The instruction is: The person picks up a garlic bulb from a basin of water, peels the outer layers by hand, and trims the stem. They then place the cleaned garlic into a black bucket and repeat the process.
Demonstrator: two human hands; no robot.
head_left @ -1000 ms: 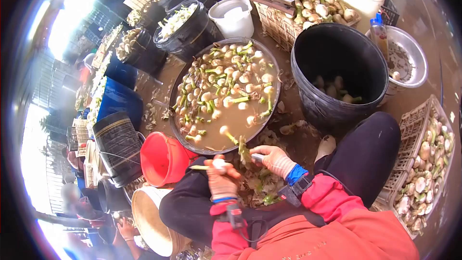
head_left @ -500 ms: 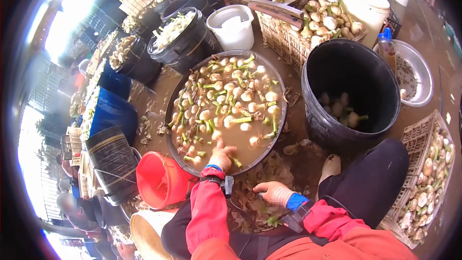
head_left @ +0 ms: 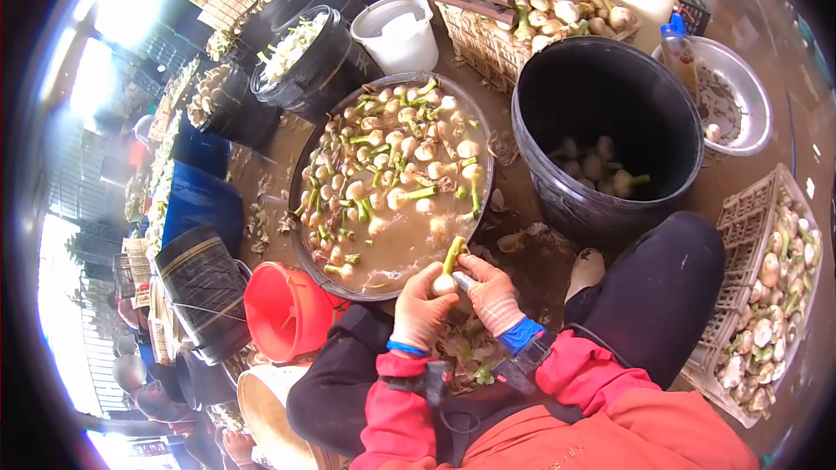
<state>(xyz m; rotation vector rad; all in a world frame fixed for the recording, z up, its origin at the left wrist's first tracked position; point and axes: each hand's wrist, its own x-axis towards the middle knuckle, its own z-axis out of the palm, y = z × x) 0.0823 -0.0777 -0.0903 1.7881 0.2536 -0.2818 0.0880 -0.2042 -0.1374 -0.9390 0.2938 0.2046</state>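
My left hand [head_left: 421, 312] is closed around a white bulb [head_left: 444, 285], which looks like an onion or garlic, its cut green stalk [head_left: 454, 254] pointing up. Beside it, my right hand [head_left: 494, 298] grips a small knife [head_left: 467, 281] whose grey blade lies against or very near the bulb. Its handle is hidden in the fingers. Both hands are over the near rim of a wide round tub [head_left: 305, 254] of muddy water, where many similar bulbs float. Right of the tub stands a big black bucket [head_left: 557, 194] with several bulbs at its bottom.
A red bucket [head_left: 283, 313] stands left of my knees. Crates of bulbs stand at the right [head_left: 730, 296] and far side [head_left: 488, 48]. Beyond the black bucket sit a metal basin [head_left: 756, 113] and a bottle [head_left: 679, 57]. Peelings litter the wet ground.
My left hand has come out of the tub water and moved right, now holding a bulb. My right hand has risen with the knife to meet it. The view has shifted slightly.
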